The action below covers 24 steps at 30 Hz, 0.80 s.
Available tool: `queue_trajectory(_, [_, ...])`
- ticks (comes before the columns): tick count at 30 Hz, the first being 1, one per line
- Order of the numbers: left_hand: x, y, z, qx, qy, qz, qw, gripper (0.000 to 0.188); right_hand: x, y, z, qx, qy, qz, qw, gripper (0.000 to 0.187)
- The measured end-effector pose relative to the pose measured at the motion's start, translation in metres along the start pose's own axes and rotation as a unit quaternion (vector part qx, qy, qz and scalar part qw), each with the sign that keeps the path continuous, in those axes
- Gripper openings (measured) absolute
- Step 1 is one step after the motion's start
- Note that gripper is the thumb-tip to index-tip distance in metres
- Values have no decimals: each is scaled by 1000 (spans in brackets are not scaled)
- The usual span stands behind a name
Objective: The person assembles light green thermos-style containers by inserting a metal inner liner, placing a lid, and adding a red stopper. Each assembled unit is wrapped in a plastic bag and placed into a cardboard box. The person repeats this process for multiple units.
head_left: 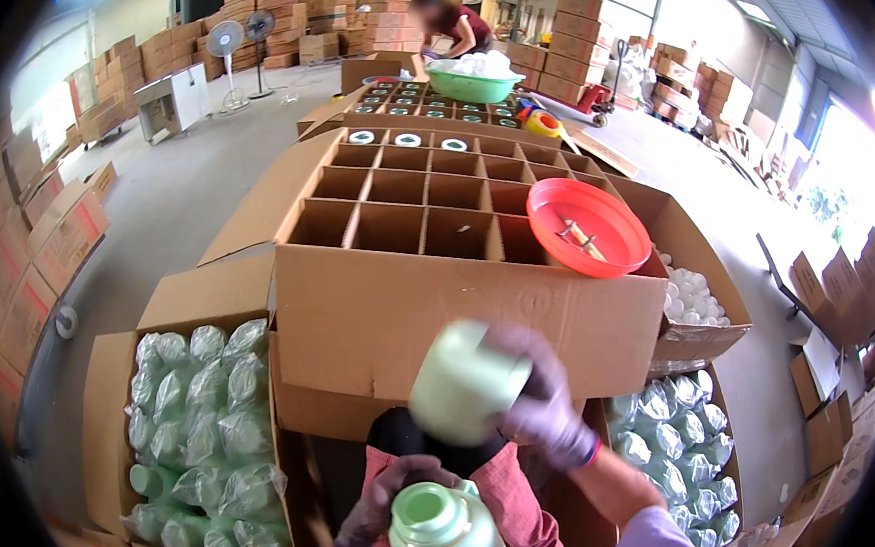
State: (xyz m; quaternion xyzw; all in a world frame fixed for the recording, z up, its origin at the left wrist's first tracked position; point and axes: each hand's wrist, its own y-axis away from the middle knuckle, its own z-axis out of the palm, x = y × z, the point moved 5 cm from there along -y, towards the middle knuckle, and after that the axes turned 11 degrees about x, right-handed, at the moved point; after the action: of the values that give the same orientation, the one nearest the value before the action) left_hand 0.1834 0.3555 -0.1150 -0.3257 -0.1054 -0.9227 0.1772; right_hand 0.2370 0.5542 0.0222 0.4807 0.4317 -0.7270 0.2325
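Note:
My left hand wears a thin greyish glove and is closed around a pale green bottle with a wide open neck, held low in front of my lap. Above it and to the right, my gloved right hand grips a pale green cylindrical container, tilted and smeared by motion. The two pale green pieces are apart. Just beyond them stands a large cardboard box divided into square cells. Its far row holds a few bottles with round white tops. A red plastic dish with a small metal-coloured tool rests on its right side.
Cardboard boxes of plastic-wrapped green bottles stand at left and right. White round pieces fill a box behind the right one. Farther off are a tape dispenser, a green basin, fans and another person.

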Motion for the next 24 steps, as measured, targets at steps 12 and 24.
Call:
queue_trajectory(12, [25,24,15,154,-229,-33,961,64,-25,-205,-248,190,740,-197,614,33])
queue_trajectory(24, [83,10,55,76,-387,-64,917,81,10,-215,-217,13,819,63,570,22])
